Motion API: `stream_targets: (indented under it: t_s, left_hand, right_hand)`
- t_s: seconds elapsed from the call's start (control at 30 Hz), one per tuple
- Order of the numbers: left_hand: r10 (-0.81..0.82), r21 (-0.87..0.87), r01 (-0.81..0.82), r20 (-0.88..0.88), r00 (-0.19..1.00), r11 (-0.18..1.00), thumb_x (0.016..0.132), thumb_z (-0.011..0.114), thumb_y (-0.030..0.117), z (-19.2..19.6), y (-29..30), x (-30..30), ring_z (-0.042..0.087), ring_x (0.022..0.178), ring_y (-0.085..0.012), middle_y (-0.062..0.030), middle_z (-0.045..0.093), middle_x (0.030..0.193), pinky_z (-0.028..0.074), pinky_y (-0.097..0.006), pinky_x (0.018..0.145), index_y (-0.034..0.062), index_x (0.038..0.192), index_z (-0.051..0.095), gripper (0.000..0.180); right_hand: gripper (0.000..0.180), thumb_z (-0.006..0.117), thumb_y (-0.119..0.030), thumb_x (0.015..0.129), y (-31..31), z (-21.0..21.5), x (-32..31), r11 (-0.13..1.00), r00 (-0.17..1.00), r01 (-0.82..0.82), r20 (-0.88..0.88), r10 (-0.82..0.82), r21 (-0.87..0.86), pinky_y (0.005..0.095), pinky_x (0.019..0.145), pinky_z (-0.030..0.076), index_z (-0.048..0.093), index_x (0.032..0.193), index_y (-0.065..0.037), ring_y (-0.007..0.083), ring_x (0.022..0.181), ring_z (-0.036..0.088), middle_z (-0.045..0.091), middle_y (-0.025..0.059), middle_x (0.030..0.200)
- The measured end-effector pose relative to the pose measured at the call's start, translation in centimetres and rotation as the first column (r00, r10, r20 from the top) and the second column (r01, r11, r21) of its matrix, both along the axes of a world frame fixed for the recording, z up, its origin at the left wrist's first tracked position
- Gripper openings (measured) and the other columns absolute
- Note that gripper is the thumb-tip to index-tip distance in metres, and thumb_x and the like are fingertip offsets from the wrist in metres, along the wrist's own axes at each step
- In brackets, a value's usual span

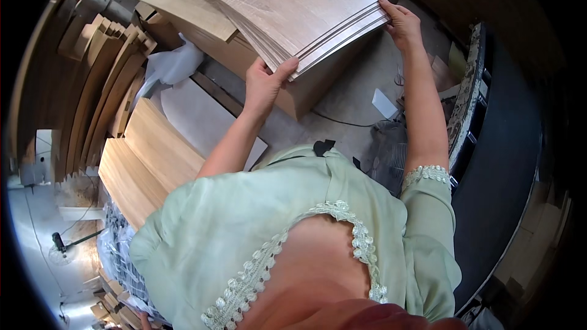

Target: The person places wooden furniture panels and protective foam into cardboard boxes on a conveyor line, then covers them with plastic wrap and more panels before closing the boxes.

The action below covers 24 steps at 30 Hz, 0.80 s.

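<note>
Both hands are clamped on the near edge of a stack of thin pale-grey wood-grain veneer sheets (293, 6): left hand (266, 82) pinches the lower-left corner, thumb on top and fingers under, and right hand (400, 21) grips the right corner the same way. The sheets rest on a big tan cardboard box (275, 79). They look thin and bendy, probably light singly but floppy together, with edges that might chip. Holding both corners wide apart seems the sensible grip. More light oak planks (147, 159) sit lower left.
</note>
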<state>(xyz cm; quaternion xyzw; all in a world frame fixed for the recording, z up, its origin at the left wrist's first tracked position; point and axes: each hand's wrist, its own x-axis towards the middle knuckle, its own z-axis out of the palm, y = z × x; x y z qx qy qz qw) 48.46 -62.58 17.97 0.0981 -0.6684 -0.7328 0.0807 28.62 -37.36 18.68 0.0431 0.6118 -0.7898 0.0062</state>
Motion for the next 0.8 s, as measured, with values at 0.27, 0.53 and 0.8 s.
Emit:
stream_targets:
  t_s: [0.27,0.53,0.8]
  left_hand:
    - [-0.185,-0.047,0.2,0.215,0.959,0.979,0.085,0.06,0.027,0.6,-3.3,0.9,0.045,0.042,-0.008,-0.0014,0.048,0.054,0.033,-0.021,0.037,0.0043,0.067,0.05,0.03]
    - [-0.116,-0.478,0.033,-0.146,0.982,0.878,0.088,0.056,0.022,11.0,-9.6,-5.5,0.036,0.041,-0.003,0.0016,0.043,0.049,0.024,-0.018,0.038,0.0082,0.06,0.047,0.033]
    - [-0.716,-0.831,0.402,0.007,0.698,0.385,0.083,0.063,0.014,18.6,6.8,-17.0,0.043,0.053,-0.0033,0.0021,0.046,0.057,0.032,-0.018,0.047,0.0007,0.07,0.056,0.02]
  right_hand:
    - [0.031,0.061,-0.034,0.084,0.5,-2.6,4.0,0.977,0.989,0.139,-0.03,-0.146,-0.16,0.0234,0.053,0.044,0.061,0.087,-0.003,0.0096,0.063,0.055,0.059,0.0012,0.075]
    - [0.018,0.058,-0.02,0.084,19.5,-17.1,22.5,0.83,0.863,0.268,0.262,-0.433,0.488,0.0235,0.049,0.042,0.063,0.084,-0.002,0.0088,0.057,0.054,0.058,0.0014,0.065]
    - [0.019,0.058,-0.018,0.083,28.5,-14.9,34.1,0.654,0.698,0.385,0.258,-0.668,0.652,0.0256,0.048,0.045,0.062,0.08,0.0,0.0103,0.052,0.057,0.059,0.0045,0.062]
